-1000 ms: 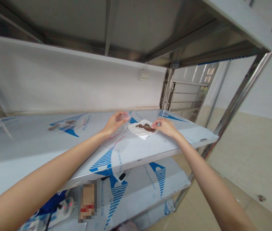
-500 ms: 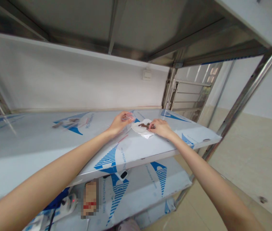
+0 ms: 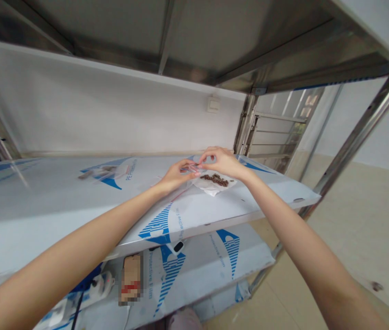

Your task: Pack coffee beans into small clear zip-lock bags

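Observation:
A clear plastic bag (image 3: pixel 193 169) is in my left hand (image 3: pixel 177 175), its fingers closed around the bag's upper part. At the mouth of the bag, my right hand (image 3: pixel 221 161) pinches one or more small dark brown pieces (image 3: pixel 197 164), partly hidden by the fingertips. Below the right hand, a white paper sheet (image 3: pixel 211 191) lies on the shelf with a loose pile of small brown pieces (image 3: pixel 216 179) on it. Their exact kind is too small to tell. A thin red strip (image 3: pixel 181 195) shows beside the left wrist.
Film-covered shelf (image 3: pixel 77 206) carries another clear bag with brownish contents (image 3: pixel 100 173) at left. A metal shelf (image 3: pixel 118 36) hangs overhead, and a steel post (image 3: pixel 355 133) stands at right. On the lower shelf are a blurred-out box-shaped item (image 3: pixel 131 279) and a white device (image 3: pixel 178 247).
My right hand has lifted from the pile of brown pieces and moved up and left to the bag's mouth. My left hand still holds the bag. The view has shifted slightly.

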{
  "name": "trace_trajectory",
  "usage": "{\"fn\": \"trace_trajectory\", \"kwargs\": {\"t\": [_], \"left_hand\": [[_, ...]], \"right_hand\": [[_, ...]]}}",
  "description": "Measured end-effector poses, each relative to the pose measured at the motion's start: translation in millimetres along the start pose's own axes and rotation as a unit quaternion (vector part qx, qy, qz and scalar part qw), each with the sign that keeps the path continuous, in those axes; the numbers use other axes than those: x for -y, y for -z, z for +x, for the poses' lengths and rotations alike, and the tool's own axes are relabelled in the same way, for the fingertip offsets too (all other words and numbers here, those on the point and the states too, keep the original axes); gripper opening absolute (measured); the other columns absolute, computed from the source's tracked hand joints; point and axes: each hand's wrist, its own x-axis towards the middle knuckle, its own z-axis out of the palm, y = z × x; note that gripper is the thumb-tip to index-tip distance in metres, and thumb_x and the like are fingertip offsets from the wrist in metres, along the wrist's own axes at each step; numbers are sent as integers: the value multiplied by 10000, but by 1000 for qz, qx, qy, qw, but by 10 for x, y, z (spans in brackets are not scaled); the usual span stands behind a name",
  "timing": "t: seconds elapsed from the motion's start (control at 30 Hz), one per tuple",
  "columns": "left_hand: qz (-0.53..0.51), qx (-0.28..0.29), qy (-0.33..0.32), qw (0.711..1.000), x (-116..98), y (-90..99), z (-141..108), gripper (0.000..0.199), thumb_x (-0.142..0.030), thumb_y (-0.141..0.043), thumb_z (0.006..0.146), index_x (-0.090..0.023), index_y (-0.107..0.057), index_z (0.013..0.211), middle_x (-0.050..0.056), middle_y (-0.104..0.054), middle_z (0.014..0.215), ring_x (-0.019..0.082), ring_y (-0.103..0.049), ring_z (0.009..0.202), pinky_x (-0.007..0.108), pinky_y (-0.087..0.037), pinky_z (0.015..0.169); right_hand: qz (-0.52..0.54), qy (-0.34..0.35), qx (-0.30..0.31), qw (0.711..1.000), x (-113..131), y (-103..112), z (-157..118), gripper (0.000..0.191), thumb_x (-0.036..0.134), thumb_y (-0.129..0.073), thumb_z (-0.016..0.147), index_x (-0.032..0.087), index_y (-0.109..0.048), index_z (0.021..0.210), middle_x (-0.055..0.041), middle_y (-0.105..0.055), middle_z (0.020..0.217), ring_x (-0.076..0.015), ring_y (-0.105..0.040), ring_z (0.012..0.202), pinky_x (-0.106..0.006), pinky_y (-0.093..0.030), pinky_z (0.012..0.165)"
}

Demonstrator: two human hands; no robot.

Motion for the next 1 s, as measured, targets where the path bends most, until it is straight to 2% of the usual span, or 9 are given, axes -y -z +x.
{"fn": "trace_trajectory", "kwargs": {"t": [0.1, 0.17, 0.27, 0.33, 0.4, 0.47, 0.57, 0.77, 1.0], "left_hand": [[-1, -2, -7, 1000, 3, -2, 2, 457, -435, -681, 650, -136, -576, 979, 133, -646, 1051, 214, -588, 971, 402, -402, 935], [1, 1, -9, 1000, 6, 0, 9, 450, -424, -680, 650, -129, -577, 973, 136, -640, 1056, 212, -585, 962, 403, -403, 933], [6, 3, -8, 1000, 11, 10, 20, 436, -394, -680, 652, -120, -583, 977, 134, -633, 1051, 210, -582, 962, 392, -403, 935], [8, 0, -6, 1000, 12, 16, 22, 429, -381, -684, 652, -122, -591, 981, 127, -633, 1033, 213, -581, 965, 378, -407, 929], [7, 2, -4, 1000, 10, 18, 20, 423, -369, -686, 653, -124, -594, 986, 123, -635, 1020, 212, -584, 962, 372, -408, 928], [6, 7, -5, 1000, 7, 15, 17, 412, -354, -688, 654, -126, -595, 984, 120, -638, 1018, 205, -586, 954, 374, -403, 934], [5, 10, -2, 1000, 2, 5, 17, 380, -330, -691, 657, -140, -598, 973, 106, -645, 1007, 194, -589, 942, 377, -399, 940], [16, 5, 10, 1000, -17, 3, 15, 352, -304, -692, 667, -139, -595, 963, 100, -653, 1000, 189, -595, 928, 384, -402, 940], [22, 15, 5, 1000, -18, 18, 10, 353, -315, -679, 677, -135, -598, 969, 108, -646, 1029, 195, -589, 952, 379, -400, 934]], "right_hand": [[-16, 7, 20, 1000, 37, -19, 12, 138, 322, -626, 761, 228, -709, 820, -18, -659, 850, -160, -552, 813, -293, -372, 751], [7, 4, 4, 1000, -6, -19, -3, 158, 325, -598, 786, 223, -708, 836, -27, -672, 881, -161, -559, 816, -294, -381, 754], [47, -28, -50, 997, -185, 1, -66, 201, 335, -570, 804, 189, -700, 847, -52, -687, 907, -167, -567, 796, -290, -398, 715], [34, -69, -69, 995, -352, 15, -147, 216, 349, -575, 794, 176, -698, 835, -57, -693, 882, -174, -571, 772, -289, -401, 688], [-7, -117, -38, 992, -514, 19, -257, 189, 320, -570, 790, 184, -699, 812, -46, -700, 859, -173, -582, 754, -289, -402, 686], [-53, -155, 29, 986, -637, 9, -379, 166, 314, -579, 777, 208, -705, 801, -27, -705, 851, -173, -597, 755, -289, -404, 702], [-109, -181, 85, 974, -732, -26, -532, 152, 316, -587, 766, 236, -711, 801, -7, -706, 862, -180, -612, 792, -291, -403, 731], [-144, -195, 83, 967, -728, -134, -614, 206, 375, -560, 777, 251, -712, 842, -16, -710, 899, -204, -627, 833, -302, -410, 733], [-212, -178, 108, 955, -578, -247, -562, 159, 277, -564, 779, 216, -703, 826, -55, -708, 869, -233, -620, 847, -338, -387, 759]]}}
